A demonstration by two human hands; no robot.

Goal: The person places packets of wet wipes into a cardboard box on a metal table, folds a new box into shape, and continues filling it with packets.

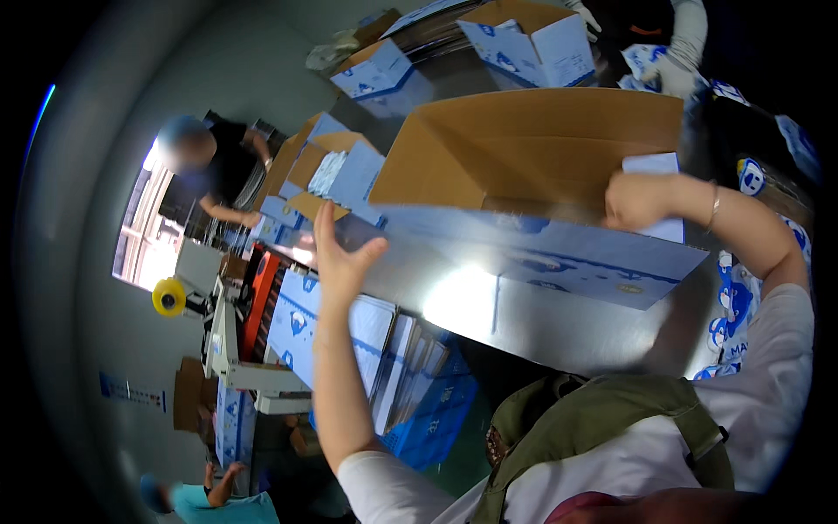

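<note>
In front of me a large open carton [541, 253], printed blue and white outside and brown inside, lies across the metal table [471, 301]. My left hand [339, 258] is raised beside its left end, thumb and fingers spread, holding nothing. My right hand [642, 201] is closed in a fist at the carton's right end, against a white flap [655, 164]. What its curled fingers hold, if anything, is hidden. The part of the carton's floor that shows looks bare; the front wall hides the rest.
Flat cartons [393, 358] are stacked below my left arm. Blue-and-white packets [733, 306] lie at the right. Open cartons [524, 48] stand at the back, near a co-worker's gloved hand [676, 74]. A co-worker [231, 162] handles boxes at left, beside an orange-and-white machine [260, 297].
</note>
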